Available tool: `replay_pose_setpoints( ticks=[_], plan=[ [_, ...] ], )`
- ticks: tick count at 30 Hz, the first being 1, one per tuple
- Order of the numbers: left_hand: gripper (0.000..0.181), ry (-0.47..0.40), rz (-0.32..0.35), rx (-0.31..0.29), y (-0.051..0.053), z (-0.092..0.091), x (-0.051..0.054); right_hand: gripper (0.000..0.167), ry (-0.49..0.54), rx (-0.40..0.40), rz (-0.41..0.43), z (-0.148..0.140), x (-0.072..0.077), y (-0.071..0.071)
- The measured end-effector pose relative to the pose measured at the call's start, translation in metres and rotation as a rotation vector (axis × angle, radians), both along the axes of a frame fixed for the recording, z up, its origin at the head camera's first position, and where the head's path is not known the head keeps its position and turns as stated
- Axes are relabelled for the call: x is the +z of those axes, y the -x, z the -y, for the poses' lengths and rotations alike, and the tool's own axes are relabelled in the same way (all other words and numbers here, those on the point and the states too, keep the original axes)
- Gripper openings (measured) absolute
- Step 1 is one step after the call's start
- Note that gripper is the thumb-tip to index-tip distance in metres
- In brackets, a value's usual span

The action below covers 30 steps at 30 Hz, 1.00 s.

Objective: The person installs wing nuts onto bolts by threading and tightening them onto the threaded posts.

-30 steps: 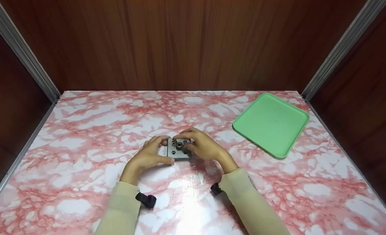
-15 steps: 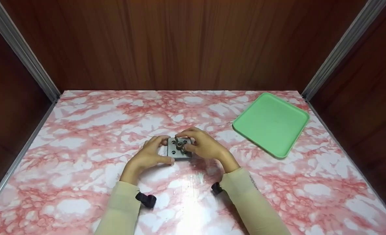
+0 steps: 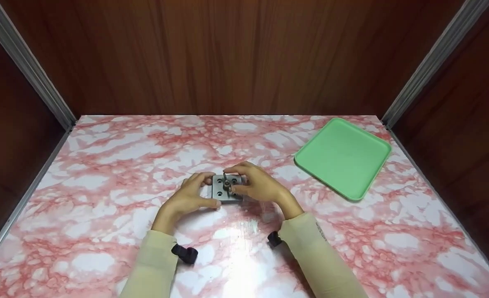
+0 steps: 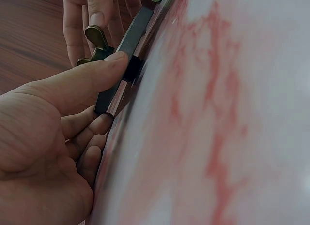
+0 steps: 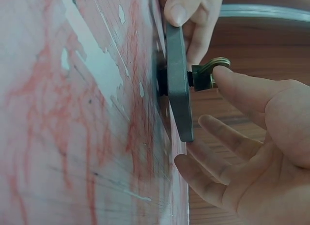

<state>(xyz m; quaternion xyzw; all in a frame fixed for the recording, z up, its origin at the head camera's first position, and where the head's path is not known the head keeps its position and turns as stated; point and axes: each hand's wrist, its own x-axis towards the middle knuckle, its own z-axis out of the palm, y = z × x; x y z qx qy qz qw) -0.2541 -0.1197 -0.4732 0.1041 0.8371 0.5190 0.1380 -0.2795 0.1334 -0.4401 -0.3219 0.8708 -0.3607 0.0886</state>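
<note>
A grey metal plate [image 3: 216, 188] with holes near its corners lies between both hands in the head view. My left hand [image 3: 188, 198] grips its left side, thumb at the near edge and fingers at the far one. On the plate's middle stands a brass-coloured wing nut [image 3: 227, 184], with dark thread showing beneath it in the right wrist view. My right hand [image 3: 263, 185] holds the wing nut between thumb and forefinger; its thumb [image 5: 232, 82] presses one wing, while the other fingers spread beside the plate. A dark part shows under the plate [image 5: 178, 65].
A green square tray [image 3: 343, 159] lies at the back right of the red-and-white marbled table [image 3: 124, 145]. Brown wood-grain walls [image 3: 228, 58] with metal corner strips enclose the back and sides. Dark bands sit at both wrists.
The wing nut has turned clockwise seen from above, its far wing swinging from the left to straight away. My right thumb and forefinger have shifted slightly with it; my left hand stays put.
</note>
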Motion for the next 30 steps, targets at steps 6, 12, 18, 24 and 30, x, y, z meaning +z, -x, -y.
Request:
replay_pose_setpoints(
  ticks=[6,12,18,24,30],
  plan=[
    [0.089,-0.004,-0.004,0.0,0.0007,0.0003,-0.0009,0.053,-0.011,-0.008,-0.01,-0.0002,-0.0006,0.0002],
    [0.09,-0.006,-0.013,0.0,0.0009,0.0001,-0.0013,0.053,0.004,-0.003,-0.017,0.0012,-0.0016,0.0011],
    [0.09,-0.008,-0.008,0.003,0.0002,0.0,-0.001,0.053,0.019,-0.027,-0.008,0.0032,-0.0019,0.0006],
    [0.092,-0.011,0.003,-0.001,-0.0001,0.0003,-0.0006,0.053,0.036,-0.065,0.008,0.0044,-0.0039,-0.0008],
    [0.092,-0.017,0.011,-0.002,0.0008,0.0004,-0.0006,0.05,0.055,-0.112,0.027,0.0078,-0.0057,-0.0012]
  ],
)
